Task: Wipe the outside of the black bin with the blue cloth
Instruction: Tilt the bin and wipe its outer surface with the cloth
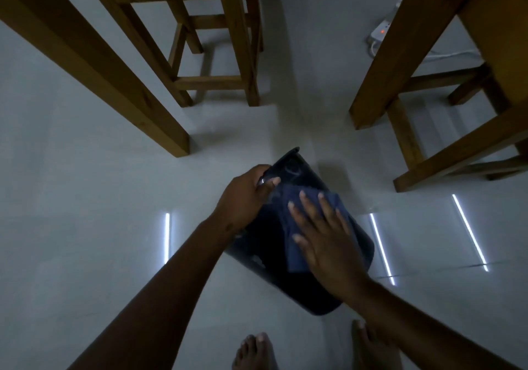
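Glossy floor point(85, 169), smooth black bin point(303, 174), wooden stools point(217, 78).

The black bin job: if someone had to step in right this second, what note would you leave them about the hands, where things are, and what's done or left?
Left hand: gripping the far end of the black bin, steadying it.
Right hand: flat, fingers spread, pressing the blue cloth onto the bin's upward-facing side.
Bin: tipped over and held above the pale floor, in front of the person's bare feet, between wooden furniture legs.
Done: wiping is under way on the top side; how much is already clean cannot be told in this dim light.
Left: probably finish this side, then turn the bin for the others.
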Motion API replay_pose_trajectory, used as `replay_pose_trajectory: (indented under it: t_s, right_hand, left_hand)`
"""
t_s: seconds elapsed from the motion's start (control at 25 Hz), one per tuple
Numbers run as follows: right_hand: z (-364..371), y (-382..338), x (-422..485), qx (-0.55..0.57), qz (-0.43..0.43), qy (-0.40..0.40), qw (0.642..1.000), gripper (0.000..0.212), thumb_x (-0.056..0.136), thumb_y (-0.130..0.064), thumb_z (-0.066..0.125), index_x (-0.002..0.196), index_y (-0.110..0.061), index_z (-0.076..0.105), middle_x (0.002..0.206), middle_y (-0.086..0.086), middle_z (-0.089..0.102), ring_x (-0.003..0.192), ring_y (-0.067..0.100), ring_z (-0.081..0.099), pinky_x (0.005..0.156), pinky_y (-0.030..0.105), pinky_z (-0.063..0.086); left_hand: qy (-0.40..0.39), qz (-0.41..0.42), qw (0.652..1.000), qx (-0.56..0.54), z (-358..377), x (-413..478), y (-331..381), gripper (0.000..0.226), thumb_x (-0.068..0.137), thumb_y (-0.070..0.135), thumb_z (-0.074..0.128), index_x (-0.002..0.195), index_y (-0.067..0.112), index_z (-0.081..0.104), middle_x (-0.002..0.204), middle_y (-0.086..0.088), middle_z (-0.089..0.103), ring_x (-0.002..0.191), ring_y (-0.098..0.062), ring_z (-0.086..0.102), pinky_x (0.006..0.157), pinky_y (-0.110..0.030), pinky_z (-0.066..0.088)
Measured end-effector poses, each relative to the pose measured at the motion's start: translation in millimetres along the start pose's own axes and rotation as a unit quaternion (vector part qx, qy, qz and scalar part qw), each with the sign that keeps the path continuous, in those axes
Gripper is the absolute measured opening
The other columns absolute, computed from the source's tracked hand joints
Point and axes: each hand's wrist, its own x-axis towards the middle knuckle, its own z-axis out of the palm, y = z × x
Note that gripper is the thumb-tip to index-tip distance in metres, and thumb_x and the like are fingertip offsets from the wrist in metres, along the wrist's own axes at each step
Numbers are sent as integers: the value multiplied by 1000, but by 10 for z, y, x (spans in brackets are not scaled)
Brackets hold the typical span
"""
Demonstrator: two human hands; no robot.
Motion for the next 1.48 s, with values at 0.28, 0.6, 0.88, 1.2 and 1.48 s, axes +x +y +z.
replay_pose_trajectory:
  t_s: [0.28, 0.6, 0.88, 1.2, 1.48]
  right_hand:
    - [-38, -2, -130, 17, 66, 0, 998, 57, 100, -50, 13, 153, -28, 12, 162, 1, 16, 148, 32, 15, 116, 51, 21]
    - [-148, 563, 201, 132, 129, -26, 982, 58, 94, -64, 6, 148, -44, 11, 161, -6, 18, 148, 25, 20, 117, 39, 22]
    - [-90, 292, 284, 48, 45, -24, 998, 62, 97, -58, 10, 153, -30, 12, 162, 0, 15, 148, 25, 14, 117, 47, 20]
    - [-44, -45, -141, 15, 43, -21, 999, 64, 97, -57, 19, 154, -31, 9, 163, 3, 13, 149, 32, 9, 116, 50, 17]
    - [-133, 518, 163, 130, 174, -2, 976, 61, 98, -57, 12, 153, -29, 15, 159, 4, 28, 141, 31, 34, 114, 47, 31]
  left_hand:
    - [47, 5, 998, 49, 10, -206, -54, 37, 99, 43, 47, 134, 30, 46, 109, 4, 72, 89, -11, 68, 72, -15, 48]
    - [42, -11, 999, 19, 13, -48, 121, 32, 99, 39, 48, 128, 28, 53, 93, 14, 66, 76, 2, 57, 70, -6, 40]
    - [47, -4, 999, 18, 42, 6, 106, 33, 99, 43, 46, 127, 27, 52, 103, 8, 69, 91, -9, 66, 84, -24, 52]
    - [60, -23, 998, -14, 32, -51, 52, 20, 93, 46, 57, 105, 31, 59, 89, 16, 66, 83, -1, 65, 73, -14, 50]
    - [68, -50, 996, 14, 52, -414, -125, 21, 99, 45, 43, 105, 30, 57, 83, 11, 68, 75, -10, 66, 65, -19, 52]
